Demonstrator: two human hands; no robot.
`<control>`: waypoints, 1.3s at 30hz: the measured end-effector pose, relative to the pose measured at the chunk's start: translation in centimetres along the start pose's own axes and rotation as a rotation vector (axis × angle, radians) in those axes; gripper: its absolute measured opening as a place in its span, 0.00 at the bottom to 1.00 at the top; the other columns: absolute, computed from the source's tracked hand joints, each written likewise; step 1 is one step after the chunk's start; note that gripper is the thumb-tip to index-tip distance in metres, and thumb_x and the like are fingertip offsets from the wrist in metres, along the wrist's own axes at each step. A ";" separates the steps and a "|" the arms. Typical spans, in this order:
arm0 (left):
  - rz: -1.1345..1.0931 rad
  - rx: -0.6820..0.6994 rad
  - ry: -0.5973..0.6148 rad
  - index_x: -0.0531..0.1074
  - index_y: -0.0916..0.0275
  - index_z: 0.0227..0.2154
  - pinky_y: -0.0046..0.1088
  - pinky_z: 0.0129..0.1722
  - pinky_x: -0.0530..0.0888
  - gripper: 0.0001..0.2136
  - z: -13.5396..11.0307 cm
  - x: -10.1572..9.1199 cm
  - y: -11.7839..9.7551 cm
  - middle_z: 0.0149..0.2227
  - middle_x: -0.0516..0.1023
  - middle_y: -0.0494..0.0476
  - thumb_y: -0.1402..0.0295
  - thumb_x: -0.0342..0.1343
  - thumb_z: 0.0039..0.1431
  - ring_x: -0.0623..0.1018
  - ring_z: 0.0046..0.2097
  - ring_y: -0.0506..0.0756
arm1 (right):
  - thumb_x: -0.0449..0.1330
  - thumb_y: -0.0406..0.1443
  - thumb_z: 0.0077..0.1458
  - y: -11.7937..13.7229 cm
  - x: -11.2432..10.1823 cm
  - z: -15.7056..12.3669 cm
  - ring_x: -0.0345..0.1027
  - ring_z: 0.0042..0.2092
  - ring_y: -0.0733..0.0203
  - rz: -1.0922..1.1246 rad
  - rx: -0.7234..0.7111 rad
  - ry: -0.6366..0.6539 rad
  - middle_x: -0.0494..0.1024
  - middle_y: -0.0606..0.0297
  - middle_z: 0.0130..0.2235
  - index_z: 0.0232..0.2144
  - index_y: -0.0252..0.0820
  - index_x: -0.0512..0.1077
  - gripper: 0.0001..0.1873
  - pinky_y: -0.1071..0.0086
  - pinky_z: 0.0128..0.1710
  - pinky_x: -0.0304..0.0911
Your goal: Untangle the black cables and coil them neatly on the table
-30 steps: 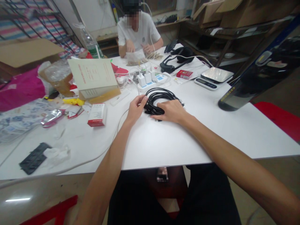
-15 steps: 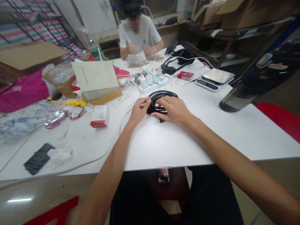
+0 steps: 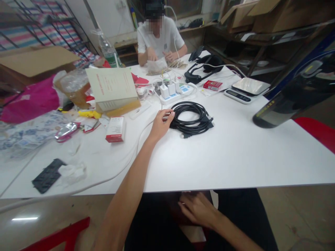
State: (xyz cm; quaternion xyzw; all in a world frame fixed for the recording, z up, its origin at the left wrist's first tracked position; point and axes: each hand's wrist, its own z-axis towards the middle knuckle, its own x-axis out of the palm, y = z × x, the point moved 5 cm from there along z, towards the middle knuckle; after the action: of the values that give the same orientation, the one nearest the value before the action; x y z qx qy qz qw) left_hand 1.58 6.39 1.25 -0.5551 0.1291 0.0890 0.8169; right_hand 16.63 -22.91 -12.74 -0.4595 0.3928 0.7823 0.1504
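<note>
A coil of black cable (image 3: 192,130) lies on the white table (image 3: 222,160), with connector ends showing at its right side and front. My left hand (image 3: 161,122) is at the coil's left edge, thumb and fingers closed on the cable there. Below the table's front edge, over my lap, is my right hand (image 3: 199,208). Its fingers are curled in, and a small pale spot shows at them; what they hold, if anything, I cannot make out.
Beyond the coil are a white power strip (image 3: 170,97) with chargers, a kitchen scale (image 3: 238,96) and a red box (image 3: 212,85). A dark bottle (image 3: 274,108) stands right. Left are a red-white box (image 3: 115,129) and clutter. A person (image 3: 161,42) sits opposite, handling a bag.
My right hand has let go of the coil and moved down and back, below the table edge. The left hand stays at the coil. The view has shifted slightly.
</note>
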 end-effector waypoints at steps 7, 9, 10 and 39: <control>-0.049 -0.074 -0.025 0.74 0.61 0.52 0.32 0.45 0.77 0.17 0.3 -0.2 0.9 0.53 0.81 0.64 0.55 0.60 0.70 0.81 0.49 0.57 | 0.56 0.38 0.58 -13.5 6.7 -4.2 0.74 0.64 0.42 0.175 0.701 0.207 0.83 0.55 0.58 0.52 0.44 0.83 0.24 0.46 0.68 0.67; -0.043 -0.068 -0.021 0.74 0.61 0.52 0.32 0.46 0.77 0.17 0.3 -0.2 0.9 0.53 0.81 0.64 0.54 0.60 0.70 0.81 0.48 0.56 | 0.58 0.40 0.57 -13.5 7.1 -4.1 0.75 0.63 0.44 0.202 0.681 0.215 0.84 0.56 0.56 0.50 0.45 0.84 0.22 0.48 0.68 0.67; -0.039 -0.066 -0.019 0.74 0.61 0.52 0.32 0.46 0.77 0.17 0.3 -0.2 0.9 0.52 0.82 0.63 0.54 0.60 0.70 0.81 0.48 0.56 | 0.58 0.40 0.57 -13.3 7.3 -4.0 0.76 0.62 0.44 0.216 0.673 0.220 0.85 0.58 0.54 0.49 0.46 0.84 0.21 0.50 0.67 0.68; -0.009 -0.049 -0.009 0.74 0.60 0.51 0.32 0.47 0.77 0.17 0.4 -0.2 1.1 0.51 0.82 0.62 0.52 0.59 0.71 0.81 0.48 0.56 | 0.56 0.38 0.60 -13.1 9.1 -4.9 0.76 0.62 0.41 0.233 0.573 0.188 0.83 0.57 0.58 0.51 0.46 0.83 0.22 0.45 0.67 0.68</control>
State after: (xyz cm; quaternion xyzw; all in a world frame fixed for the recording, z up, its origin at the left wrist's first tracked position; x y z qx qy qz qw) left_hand 1.12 7.14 0.44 -0.5752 0.1209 0.0911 0.8039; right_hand 22.53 -19.24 -27.89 -0.4208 0.6593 0.6057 0.1463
